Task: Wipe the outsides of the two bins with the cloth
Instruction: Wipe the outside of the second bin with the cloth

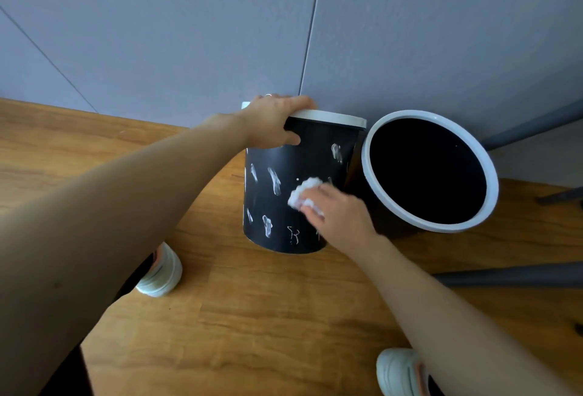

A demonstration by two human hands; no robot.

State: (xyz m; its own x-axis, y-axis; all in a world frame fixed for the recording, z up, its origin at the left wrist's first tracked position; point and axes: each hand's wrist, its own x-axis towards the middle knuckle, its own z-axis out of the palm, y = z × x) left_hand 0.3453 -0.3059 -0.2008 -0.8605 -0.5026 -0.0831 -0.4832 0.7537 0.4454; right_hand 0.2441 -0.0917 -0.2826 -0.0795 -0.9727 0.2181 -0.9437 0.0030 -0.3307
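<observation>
From my feed I see two black bins with white rims standing side by side on a wooden floor (252,316), close against a grey-blue wall (189,32). The left bin (277,206) is tipped so that its side faces me, and its dark outside carries a scatter of white smears (273,181). The left hand (277,121) grips that bin at the top, fingers curled over the white rim and the thumb pressed on the black wall just below it. The right hand (334,209) holds a small bunched white cloth (304,195) under its fingers and presses it against the left bin's side, about halfway down and toward its right edge; the hand is a little blurred, so I cannot make out just how the fingers lie on the cloth. The right bin (429,171) is just beside the left one, touching or nearly touching it, and I look straight into its dark open mouth, so little of its outside shows. Two pale shoes are on the floor, one (161,272) under the left forearm and one (400,370) near the bottom edge. Dark grey furniture legs (511,274) cross the right side, behind the right bin.
</observation>
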